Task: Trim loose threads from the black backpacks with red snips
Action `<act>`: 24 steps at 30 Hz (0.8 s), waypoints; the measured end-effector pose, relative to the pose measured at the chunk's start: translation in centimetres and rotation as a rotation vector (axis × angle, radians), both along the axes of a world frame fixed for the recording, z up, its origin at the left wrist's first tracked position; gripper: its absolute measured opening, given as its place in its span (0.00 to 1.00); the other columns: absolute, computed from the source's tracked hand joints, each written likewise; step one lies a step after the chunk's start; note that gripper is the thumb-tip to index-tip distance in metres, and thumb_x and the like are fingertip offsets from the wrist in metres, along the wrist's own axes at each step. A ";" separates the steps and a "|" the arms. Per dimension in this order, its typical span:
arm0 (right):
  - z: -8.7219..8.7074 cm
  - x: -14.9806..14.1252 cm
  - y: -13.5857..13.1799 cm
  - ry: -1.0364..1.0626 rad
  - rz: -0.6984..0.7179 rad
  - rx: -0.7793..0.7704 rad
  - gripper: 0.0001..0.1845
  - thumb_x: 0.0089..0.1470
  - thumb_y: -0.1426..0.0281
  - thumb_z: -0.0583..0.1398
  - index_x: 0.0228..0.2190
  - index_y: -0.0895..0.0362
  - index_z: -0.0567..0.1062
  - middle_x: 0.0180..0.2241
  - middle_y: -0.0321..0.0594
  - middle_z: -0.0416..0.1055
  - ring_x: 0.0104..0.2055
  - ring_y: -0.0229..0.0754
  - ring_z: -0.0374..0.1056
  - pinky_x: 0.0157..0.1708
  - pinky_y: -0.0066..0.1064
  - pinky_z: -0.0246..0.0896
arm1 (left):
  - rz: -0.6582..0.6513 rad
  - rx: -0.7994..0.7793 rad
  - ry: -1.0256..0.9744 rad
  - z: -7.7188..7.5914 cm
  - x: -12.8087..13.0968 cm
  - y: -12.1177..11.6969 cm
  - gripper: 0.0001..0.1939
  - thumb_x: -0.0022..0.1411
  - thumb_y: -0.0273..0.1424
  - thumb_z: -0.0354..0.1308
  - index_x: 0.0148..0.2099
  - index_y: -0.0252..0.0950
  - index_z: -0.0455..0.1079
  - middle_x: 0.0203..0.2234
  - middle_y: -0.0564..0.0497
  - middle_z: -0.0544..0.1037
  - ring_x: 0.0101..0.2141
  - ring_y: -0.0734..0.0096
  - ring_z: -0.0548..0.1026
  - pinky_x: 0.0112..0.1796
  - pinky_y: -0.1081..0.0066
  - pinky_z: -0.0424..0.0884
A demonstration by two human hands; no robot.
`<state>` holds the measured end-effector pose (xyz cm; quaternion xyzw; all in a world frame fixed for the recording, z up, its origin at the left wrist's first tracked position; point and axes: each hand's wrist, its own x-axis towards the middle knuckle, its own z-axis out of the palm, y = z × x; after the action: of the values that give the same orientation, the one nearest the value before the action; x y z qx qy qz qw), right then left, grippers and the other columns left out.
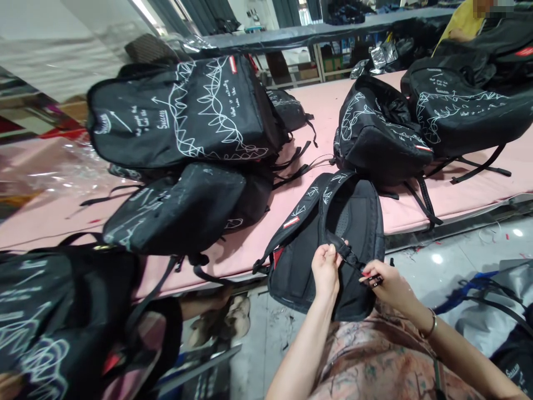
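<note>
A black backpack [291, 272] lies back panel up at the pink table's near edge, partly over my lap. White line drawings and a small red label mark its shoulder straps. My left hand [327, 269] is closed around the lower part of one shoulder strap [327, 222], just beside its black buckle [347, 254]. To the right of the buckle, my right hand [387, 283] pinches the strap's webbing. A small dark piece [376, 280] sticks out from those fingers; I cannot make out what it is.
Several black backpacks with white drawings are stacked on the left [212, 116]; others stand on the right [383, 133]. The pink table [316, 150] ends just ahead of me. Another backpack [62, 311] is close at lower left, with a person's hand [10, 386]. A yellow-clad person [456, 28] is at back right.
</note>
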<state>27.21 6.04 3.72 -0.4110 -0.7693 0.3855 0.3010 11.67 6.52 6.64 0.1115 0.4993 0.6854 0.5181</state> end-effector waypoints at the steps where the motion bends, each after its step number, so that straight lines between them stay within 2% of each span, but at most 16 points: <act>1: -0.1 0.1 0.3 0.021 -0.010 -0.043 0.13 0.49 0.73 0.58 0.40 0.59 0.69 0.30 0.36 0.69 0.30 0.33 0.63 0.31 0.24 0.55 | -0.014 0.008 0.008 0.2 -0.1 0.0 0.20 0.42 0.37 0.66 0.28 0.32 0.59 0.25 0.52 0.73 0.37 0.66 0.75 0.39 0.72 0.68; 3: -0.3 0.0 0.8 0.003 -0.017 -0.039 0.18 0.47 0.73 0.59 0.43 0.57 0.69 0.33 0.36 0.70 0.31 0.33 0.64 0.31 0.23 0.56 | -0.039 0.022 0.044 0.6 -0.2 -0.1 0.20 0.43 0.37 0.66 0.28 0.32 0.58 0.26 0.50 0.74 0.35 0.66 0.75 0.36 0.74 0.69; 6: -0.7 -1.0 0.9 -0.044 -0.040 0.090 0.04 0.50 0.75 0.56 0.28 0.58 0.71 0.27 0.35 0.69 0.28 0.33 0.62 0.28 0.24 0.51 | -0.039 0.023 0.123 1.2 -0.4 -0.1 0.20 0.44 0.38 0.65 0.28 0.32 0.59 0.26 0.50 0.74 0.35 0.67 0.75 0.32 0.77 0.68; 7: -0.9 -1.5 0.8 -0.053 -0.072 0.125 0.07 0.51 0.75 0.54 0.24 0.59 0.70 0.24 0.36 0.67 0.27 0.33 0.61 0.28 0.26 0.49 | -0.019 0.020 0.113 1.3 -0.5 0.0 0.19 0.44 0.37 0.66 0.27 0.32 0.59 0.25 0.50 0.73 0.35 0.67 0.75 0.32 0.77 0.68; 10: -1.5 -2.7 -0.1 -0.051 -0.167 0.180 0.14 0.52 0.73 0.52 0.17 0.60 0.65 0.19 0.39 0.61 0.25 0.36 0.54 0.28 0.30 0.43 | 0.047 0.000 -0.052 1.0 -0.7 0.2 0.15 0.44 0.30 0.66 0.27 0.31 0.61 0.25 0.50 0.73 0.36 0.66 0.75 0.35 0.75 0.70; 12: -1.9 -3.0 -0.5 -0.030 -0.209 0.179 0.16 0.53 0.72 0.52 0.15 0.60 0.63 0.18 0.40 0.59 0.24 0.36 0.52 0.28 0.31 0.41 | 0.056 -0.037 -0.181 0.5 -0.8 0.4 0.10 0.47 0.25 0.63 0.27 0.30 0.63 0.27 0.48 0.75 0.36 0.66 0.75 0.38 0.73 0.71; 15: -1.8 -2.4 -0.4 0.033 -0.204 0.100 0.16 0.53 0.69 0.52 0.17 0.60 0.64 0.19 0.40 0.61 0.25 0.35 0.52 0.28 0.29 0.43 | 0.031 -0.110 -0.314 -0.5 -0.8 0.5 0.02 0.54 0.20 0.54 0.30 0.28 0.66 0.31 0.43 0.76 0.35 0.70 0.75 0.40 0.72 0.71; 20: -1.2 -0.9 1.5 0.170 -0.095 -0.176 0.13 0.52 0.67 0.54 0.20 0.61 0.63 0.20 0.35 0.59 0.23 0.31 0.54 0.23 0.22 0.50 | 0.010 -0.185 -0.473 -1.6 0.0 0.6 0.11 0.55 0.15 0.47 0.32 0.29 0.69 0.32 0.43 0.76 0.37 0.75 0.75 0.42 0.77 0.70; 22: -1.2 -0.8 2.1 0.208 -0.079 -0.271 0.09 0.50 0.67 0.55 0.25 0.61 0.66 0.21 0.34 0.58 0.23 0.30 0.54 0.22 0.21 0.51 | 0.003 -0.194 -0.496 -1.8 0.5 0.7 0.11 0.54 0.15 0.46 0.31 0.30 0.68 0.32 0.45 0.76 0.37 0.76 0.74 0.42 0.77 0.70; 24: -1.3 -1.0 2.5 0.238 -0.051 -0.339 0.11 0.47 0.67 0.56 0.33 0.61 0.67 0.23 0.34 0.59 0.24 0.30 0.55 0.23 0.21 0.53 | -0.011 -0.197 -0.493 -1.8 0.8 0.8 0.12 0.53 0.14 0.46 0.31 0.30 0.68 0.32 0.46 0.76 0.37 0.76 0.74 0.42 0.77 0.70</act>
<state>26.25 8.58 2.44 -0.4269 -0.6416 0.5476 0.3260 12.51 7.29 4.84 -0.1071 0.4218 0.6373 0.6360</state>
